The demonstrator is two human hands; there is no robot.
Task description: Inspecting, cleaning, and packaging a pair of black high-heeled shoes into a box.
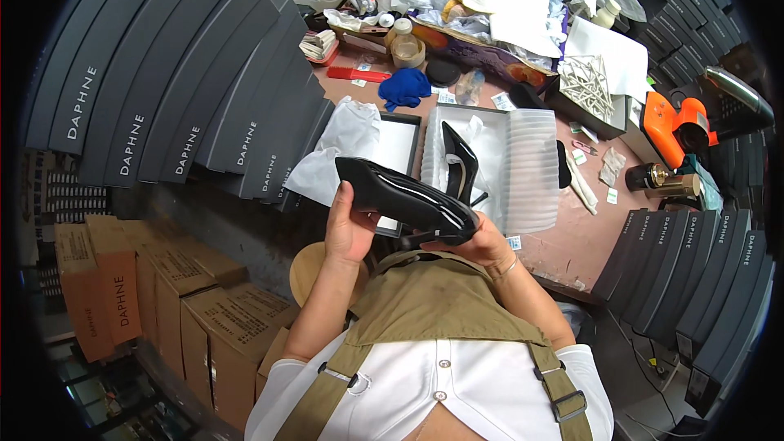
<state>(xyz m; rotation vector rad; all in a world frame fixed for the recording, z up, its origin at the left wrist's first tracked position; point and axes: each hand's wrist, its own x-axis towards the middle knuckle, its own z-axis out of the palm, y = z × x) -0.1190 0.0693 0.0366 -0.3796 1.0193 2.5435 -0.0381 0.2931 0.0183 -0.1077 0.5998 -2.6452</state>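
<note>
A glossy black high-heeled shoe point(400, 196) is held up in front of my apron, toe to the left and heel end to the right. My left hand point(346, 225) grips it near the toe, thumb along its side. My right hand point(483, 247) is closed round the heel end; part of its fingers is hidden behind the shoe. Just beyond, a second black high-heeled shoe point(465, 165) lies on white lining in an open shoe box. Ribbed translucent wrapping point(531, 171) lies along the box's right side. White tissue paper point(347, 135) spills over another open box on the left.
Stacks of dark grey shoe boxes point(163, 57) rise at left, with more point(694, 269) at right. Brown cartons point(233, 318) stand at lower left. On the pink table point(563, 257) are a blue cloth point(405, 88), a bottle point(405, 45), a box of white sticks point(586, 86) and an orange device point(674, 124).
</note>
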